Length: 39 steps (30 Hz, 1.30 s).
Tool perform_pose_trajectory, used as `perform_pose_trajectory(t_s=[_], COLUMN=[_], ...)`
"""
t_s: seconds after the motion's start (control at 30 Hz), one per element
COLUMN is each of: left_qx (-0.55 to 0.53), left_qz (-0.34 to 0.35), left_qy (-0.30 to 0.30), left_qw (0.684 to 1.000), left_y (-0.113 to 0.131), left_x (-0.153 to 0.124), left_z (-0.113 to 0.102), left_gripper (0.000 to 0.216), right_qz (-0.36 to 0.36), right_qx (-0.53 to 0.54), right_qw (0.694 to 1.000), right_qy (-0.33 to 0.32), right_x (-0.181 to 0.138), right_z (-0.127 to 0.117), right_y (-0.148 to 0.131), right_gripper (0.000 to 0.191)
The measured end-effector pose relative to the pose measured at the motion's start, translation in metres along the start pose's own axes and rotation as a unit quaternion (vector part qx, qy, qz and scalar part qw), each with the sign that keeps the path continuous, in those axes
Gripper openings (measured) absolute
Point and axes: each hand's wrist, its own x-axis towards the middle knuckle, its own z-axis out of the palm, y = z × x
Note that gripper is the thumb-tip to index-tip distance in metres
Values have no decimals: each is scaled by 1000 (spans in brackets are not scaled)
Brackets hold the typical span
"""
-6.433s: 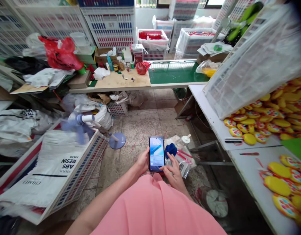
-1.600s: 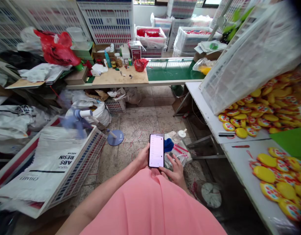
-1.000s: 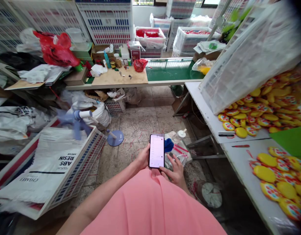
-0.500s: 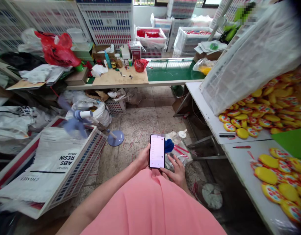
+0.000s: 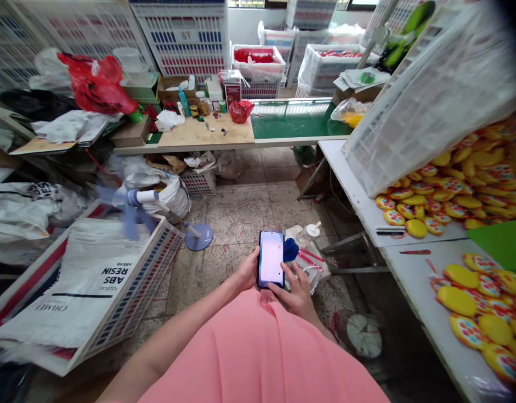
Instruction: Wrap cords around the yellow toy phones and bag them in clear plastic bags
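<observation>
A smartphone (image 5: 272, 258) with a lit, pale screen is upright in front of my pink top, low in the middle of the view. My left hand (image 5: 248, 271) is closed around its left edge, the fingers behind it mostly hidden. On the other side, my right hand (image 5: 297, 286) has its thumb over the lower part of the screen and its fingertips against the right edge. Just behind the phone, a blue bundle (image 5: 291, 249) and a lidded white container (image 5: 312, 230) show, with red-handled items (image 5: 310, 257) nearby.
A fan (image 5: 142, 198) stands left, beside a crate holding a white printed sack (image 5: 85, 274). Ahead runs a workbench (image 5: 205, 131) with jars and a red bag (image 5: 241, 111). On the right-hand table (image 5: 413, 263) lie a red knife (image 5: 415, 252) and piles of yellow oval pieces (image 5: 455, 299).
The phone's screen display has changed. My right hand has shifted left, bringing its thumb over the screen and its fingers to the phone's edge. My left hand stays on the phone.
</observation>
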Motion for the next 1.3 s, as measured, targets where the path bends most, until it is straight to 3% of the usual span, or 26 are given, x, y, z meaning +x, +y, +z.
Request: perform_pose_trajectory(t_s=[0.23, 0.43, 0.83, 1.3], left_qx=[-12, -7, 14, -3], left_qz=[-10, -2, -5, -9], left_qy=[-11, -4, 16, -8], left_qw=[1000, 1000, 1000, 1000], left_y=[0, 0, 2, -5], left_x=[0, 0, -4, -2], left_z=[1, -1, 6, 4], left_gripper=[46, 45, 44, 46], right_qz=[-17, 12, 32, 48], right_qx=[1, 6, -5, -24], right_qw=[1000, 999, 998, 998], right_qy=[-5, 29, 53, 16], right_x=[9, 2, -17, -5], right_z=[2, -3, -10, -5], right_y=[-3, 5, 14, 8], right_gripper=[31, 19, 20, 32])
